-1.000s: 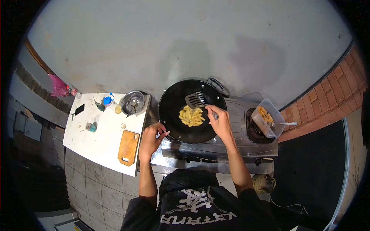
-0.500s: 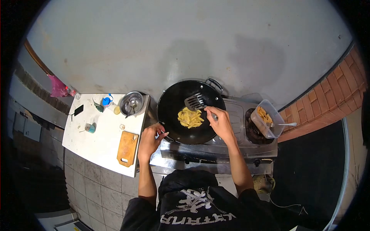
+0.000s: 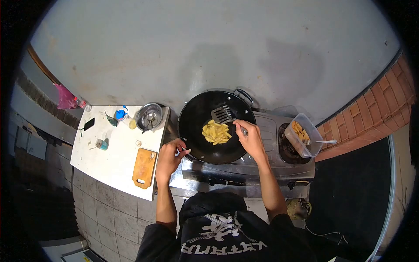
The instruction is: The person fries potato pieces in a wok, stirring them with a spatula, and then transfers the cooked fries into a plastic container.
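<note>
A black wok (image 3: 192,115) sits on the stove with a heap of yellow cut potato strips (image 3: 216,132) in its middle. My right hand (image 3: 249,137) is closed around the handle of a slotted spatula (image 3: 222,114). Its slotted head lies inside the wok, just beyond the potato strips. At the wok's near left rim, my left hand (image 3: 171,156) has its fingers closed at the near side handle (image 3: 190,156), which they partly cover. The wok's other handle (image 3: 243,96) points away at the far right.
Right of the wok, a clear plastic container (image 3: 310,131) holds fried strips and a fork (image 3: 323,141) on the second burner. The white table (image 3: 113,161) at left bears a cutting board (image 3: 144,168), a metal bowl (image 3: 149,117), a phone (image 3: 89,124) and jars. A wall (image 3: 174,52) stands behind.
The spatula head has shifted very slightly to the right over the wok, together with my right hand. My left hand stays at the near rim.
</note>
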The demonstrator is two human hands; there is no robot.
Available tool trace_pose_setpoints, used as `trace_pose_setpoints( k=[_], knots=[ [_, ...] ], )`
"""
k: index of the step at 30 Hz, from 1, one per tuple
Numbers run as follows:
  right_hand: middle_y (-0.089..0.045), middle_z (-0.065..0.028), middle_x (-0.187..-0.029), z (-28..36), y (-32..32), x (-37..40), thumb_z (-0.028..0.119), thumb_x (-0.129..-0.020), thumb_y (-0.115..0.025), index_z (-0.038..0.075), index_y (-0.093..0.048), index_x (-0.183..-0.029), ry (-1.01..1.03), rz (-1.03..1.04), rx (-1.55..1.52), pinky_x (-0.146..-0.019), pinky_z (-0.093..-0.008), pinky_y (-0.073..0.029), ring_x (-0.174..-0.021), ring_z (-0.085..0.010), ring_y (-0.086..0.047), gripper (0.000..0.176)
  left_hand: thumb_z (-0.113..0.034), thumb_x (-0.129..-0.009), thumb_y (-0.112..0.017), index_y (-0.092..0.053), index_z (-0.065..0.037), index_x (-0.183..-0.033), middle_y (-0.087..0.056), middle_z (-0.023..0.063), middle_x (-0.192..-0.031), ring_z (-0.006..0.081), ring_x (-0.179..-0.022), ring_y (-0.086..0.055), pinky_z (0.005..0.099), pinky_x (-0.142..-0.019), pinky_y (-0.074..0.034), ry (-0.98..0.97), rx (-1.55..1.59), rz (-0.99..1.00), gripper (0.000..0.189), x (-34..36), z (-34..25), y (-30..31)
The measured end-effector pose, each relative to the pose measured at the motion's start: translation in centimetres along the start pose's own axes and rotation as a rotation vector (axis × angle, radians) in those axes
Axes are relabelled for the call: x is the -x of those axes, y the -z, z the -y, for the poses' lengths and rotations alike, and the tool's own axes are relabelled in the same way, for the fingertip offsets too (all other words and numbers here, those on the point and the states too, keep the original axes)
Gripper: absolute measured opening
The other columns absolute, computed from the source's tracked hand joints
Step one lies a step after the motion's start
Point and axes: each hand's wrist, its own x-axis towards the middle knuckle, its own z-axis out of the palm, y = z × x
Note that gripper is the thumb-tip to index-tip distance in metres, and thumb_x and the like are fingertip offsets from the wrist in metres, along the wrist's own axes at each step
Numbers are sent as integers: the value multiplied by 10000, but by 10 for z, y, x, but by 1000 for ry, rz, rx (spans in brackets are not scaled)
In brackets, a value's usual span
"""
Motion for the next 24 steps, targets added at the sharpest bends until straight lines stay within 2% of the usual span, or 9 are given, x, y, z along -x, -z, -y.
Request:
trace_pose_setpoints(
  k=[10,12,19,24],
  knots=[
    [-695,-253,-956,9,3,0,5,-890,-642,-63,-666,-1035,-2,6,26,-752,-397,-536,-898,-423,-685,162,-99,-774,-819,-645,1,-871,-595,130,-672,275,-591,-579,381,-576,-456,-6,-17,5,223,0,2,-1],
    [-693,-252,-948,2,0,-1,5,-891,-640,-59,-666,-1027,120,-6,89,-743,-402,-533,-893,-422,-684,153,-103,-765,-827,-651,-4,-869,-610,123,-670,262,-598,-594,380,-580,-457,-8,-29,0,227,-1,0,-1],
    [-691,-255,-954,12,2,-3,8,-894,-635,-58,-666,-1020,92,-43,36,-743,-411,-528,-895,-428,-679,145,-109,-753,-838,-657,-8,-863,-630,117,-682,250,-603,-611,381,-588,-462,54,-24,6,234,0,-1,2],
    [-690,-256,-951,5,-2,-6,13,-900,-630,-65,-667,-1035,115,-33,48,-744,-409,-530,-898,-434,-676,161,-104,-771,-821,-649,-3,-867,-603,126,-671,275,-593,-584,383,-573,-451,17,-9,-6,221,0,0,1]
  ],
)
